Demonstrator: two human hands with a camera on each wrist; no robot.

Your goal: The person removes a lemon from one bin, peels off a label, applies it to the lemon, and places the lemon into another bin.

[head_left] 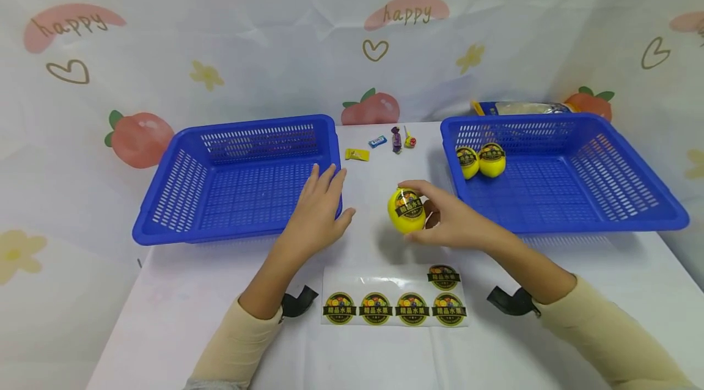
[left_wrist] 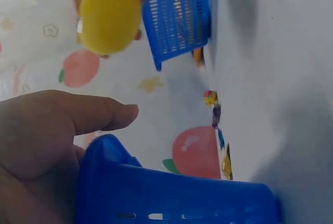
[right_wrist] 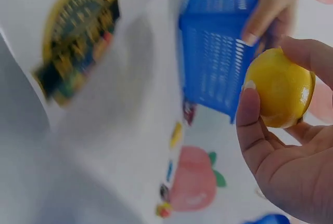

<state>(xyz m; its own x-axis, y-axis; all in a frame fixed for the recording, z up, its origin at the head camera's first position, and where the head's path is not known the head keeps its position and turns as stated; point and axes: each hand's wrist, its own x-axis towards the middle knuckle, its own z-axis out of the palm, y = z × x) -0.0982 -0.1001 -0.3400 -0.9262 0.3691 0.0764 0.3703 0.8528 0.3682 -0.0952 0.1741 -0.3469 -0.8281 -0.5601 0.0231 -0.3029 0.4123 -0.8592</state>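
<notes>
My right hand (head_left: 453, 219) grips a yellow lemon (head_left: 406, 219) by its side, thumb and fingers curled round it. The lemon is held above the white table between two blue baskets, with a round black fruit sticker facing up. My left hand (head_left: 316, 216) hovers with fingers spread at the right rim of the left basket (head_left: 236, 234); nothing is in it. In the left wrist view its thumb stands over the blue rim (left_wrist: 182, 182). Two more stickered lemons (head_left: 491, 161) lie in the left corner of the right basket (head_left: 572, 222).
A sheet of round stickers (head_left: 393, 283) lies at the front of the table. Behind, between the baskets, are a yellow wrapped candy (head_left: 357, 154), a blue one (head_left: 377, 142), a purple one (head_left: 396, 140) and a lollipop (head_left: 409, 140). A plastic packet (head_left: 528, 108) sits behind the right basket.
</notes>
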